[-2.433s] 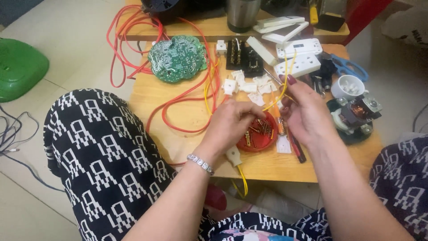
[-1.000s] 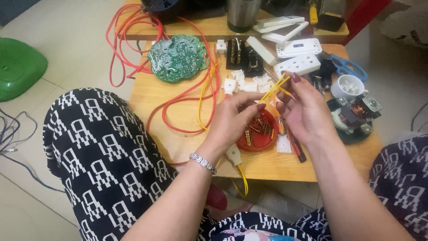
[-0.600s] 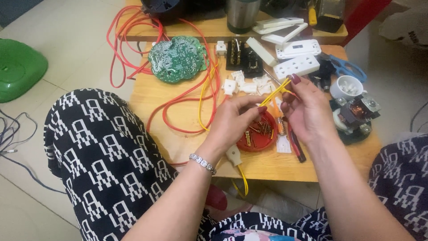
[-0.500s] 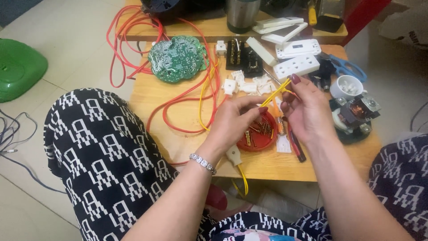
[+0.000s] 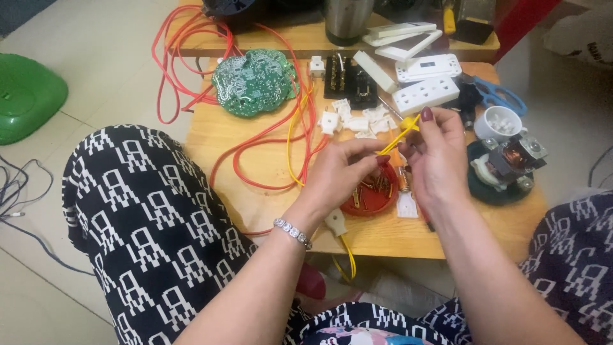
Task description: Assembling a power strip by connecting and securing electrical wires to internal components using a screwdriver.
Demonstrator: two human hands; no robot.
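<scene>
Sitting over a low wooden table (image 5: 255, 160), a person in black-and-white patterned trousers is working a thin yellow insulated wire (image 5: 397, 135) between two bare hands. The left hand (image 5: 341, 172), a beaded silver bracelet (image 5: 292, 232) on its wrist, is curling its fingers together and pinching the lower end of the wire above a small round red dish (image 5: 373, 195) of brass contact pieces. The right hand (image 5: 437, 160) is gripping the upper end between thumb and forefinger, with the remaining fingers folded loosely behind. The wire is running slantwise through the air between both hands, just above the table's middle.

Lying nearby are loose white plastic terminal blocks (image 5: 357, 118), a white multi-socket power strip face (image 5: 426, 94) and a black strip base with brass rails (image 5: 348, 80). A round green printed circuit board (image 5: 254, 82) is resting at the table's far left, with looping orange cable (image 5: 268, 137) trailing around it. To the right are sitting a small motor with copper windings (image 5: 507, 163), a white cup (image 5: 499, 122) and blue-handled scissors (image 5: 501, 96). A green plastic stool (image 5: 25, 96) is standing on the floor, well apart.
</scene>
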